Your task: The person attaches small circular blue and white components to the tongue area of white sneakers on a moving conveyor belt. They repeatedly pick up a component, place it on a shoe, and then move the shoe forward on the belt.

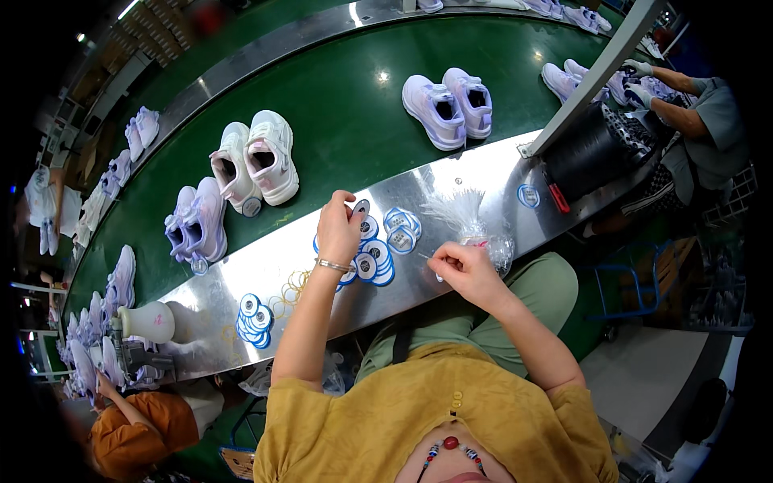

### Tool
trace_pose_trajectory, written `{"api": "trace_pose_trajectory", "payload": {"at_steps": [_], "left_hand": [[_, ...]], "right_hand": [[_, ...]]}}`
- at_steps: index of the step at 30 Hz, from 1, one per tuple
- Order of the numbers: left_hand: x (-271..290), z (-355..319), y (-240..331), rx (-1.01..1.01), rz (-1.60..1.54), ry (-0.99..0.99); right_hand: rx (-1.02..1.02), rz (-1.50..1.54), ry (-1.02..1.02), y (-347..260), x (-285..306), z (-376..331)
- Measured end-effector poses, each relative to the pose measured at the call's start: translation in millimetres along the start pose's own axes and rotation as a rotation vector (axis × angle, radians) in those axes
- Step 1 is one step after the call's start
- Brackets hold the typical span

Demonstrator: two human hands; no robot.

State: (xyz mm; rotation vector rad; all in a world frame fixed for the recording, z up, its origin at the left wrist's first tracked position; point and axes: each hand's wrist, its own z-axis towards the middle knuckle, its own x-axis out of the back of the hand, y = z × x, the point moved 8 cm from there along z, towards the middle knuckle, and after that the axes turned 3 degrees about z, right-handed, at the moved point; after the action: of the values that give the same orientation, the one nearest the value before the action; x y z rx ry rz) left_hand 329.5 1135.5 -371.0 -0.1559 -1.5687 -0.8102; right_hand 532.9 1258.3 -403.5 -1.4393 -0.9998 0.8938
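Pinching one round blue-rimmed paper tag (361, 207) between left hand (338, 229) fingertips, just above the fanned tag pile (372, 259) on the brushed steel ledge (451, 181). Right hand (465, 270) fingers curled together, pinching something too thin to identify, beside a crinkly clear plastic bag (471, 221) right of that pile. Beyond the ledge, glossy white sneakers (256, 161) on green belt (346, 113).

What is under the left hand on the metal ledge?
Under the left hand lies a pile of round blue-and-white tags on the metal ledge. The palm covers some tags, so their count cannot be told.
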Motion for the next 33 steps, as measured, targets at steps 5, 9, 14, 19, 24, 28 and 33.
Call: {"api": "trace_pose_trajectory", "payload": {"at_steps": [5, 9, 14, 19, 24, 28, 33], "left_hand": [[1.9, -17.7, 6.7, 0.136, -0.686, -0.088], [-3.6, -41.8, 40.7, 0.189, -0.971, -0.135], [-7.4, -50.0, 63.3, 0.128, -0.957, -0.129], [-12.5, -48.7, 61.4, 0.069, -0.85, -0.069], [-9.4, -49.4, 67.2, -0.017, -0.698, 0.006], [-2.2, -52.7, 85.4, -0.145, -0.591, 0.059], [-7.6, -51.6, 90.7, -0.074, -0.868, -0.093]], "right_hand": [[0.041, -0.034, 0.092, -13.3, 18.0, 11.0], [0.225, -0.077, 0.19, -59.2, 14.8, 22.2], [0.343, -0.253, 0.254, -71.3, 13.1, 29.5], [0.343, -0.347, 0.286, -66.0, 16.0, 30.3], [0.315, -0.342, 0.29, -61.8, 18.6, 31.9], [0.362, -0.346, 0.281, -61.0, 16.0, 31.3], [0.425, -0.269, 0.243, -60.3, 23.6, 25.5]]}}
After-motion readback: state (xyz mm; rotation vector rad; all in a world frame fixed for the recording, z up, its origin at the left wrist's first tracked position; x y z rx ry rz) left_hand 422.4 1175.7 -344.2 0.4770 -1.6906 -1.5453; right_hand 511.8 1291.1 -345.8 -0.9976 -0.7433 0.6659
